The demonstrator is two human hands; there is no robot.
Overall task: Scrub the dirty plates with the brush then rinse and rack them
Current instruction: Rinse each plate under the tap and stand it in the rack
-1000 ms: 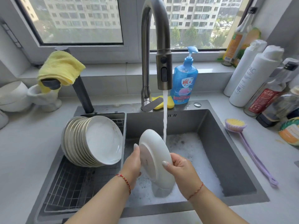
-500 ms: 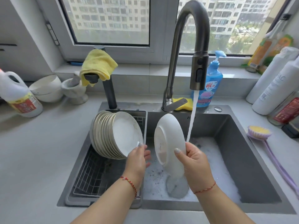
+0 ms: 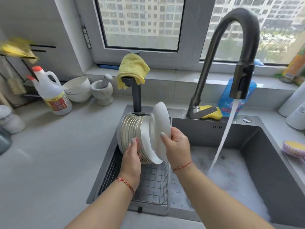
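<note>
My right hand [image 3: 177, 147] grips a white plate [image 3: 162, 119] by its lower rim and holds it on edge against the row of racked plates [image 3: 132, 131]. These stand upright in the wire rack [image 3: 153, 180] at the sink's left side. My left hand [image 3: 132, 156] rests with straight fingers on the front of that row. The scrub brush [image 3: 293, 148], yellow bristles on a lilac head, lies on the counter at the far right.
The tap [image 3: 241, 52] runs a stream into the foamy sink basin [image 3: 231, 172]. A blue soap bottle [image 3: 231, 98] and yellow sponge [image 3: 212, 112] sit behind the sink. White jug [image 3: 52, 93], bowls [image 3: 77, 87] and mortar [image 3: 102, 90] stand on the left counter.
The right hand has carried the plate left, out of the water stream, to the racked row. The left hand let go of it and moved onto the racked plates. The view shifted left.
</note>
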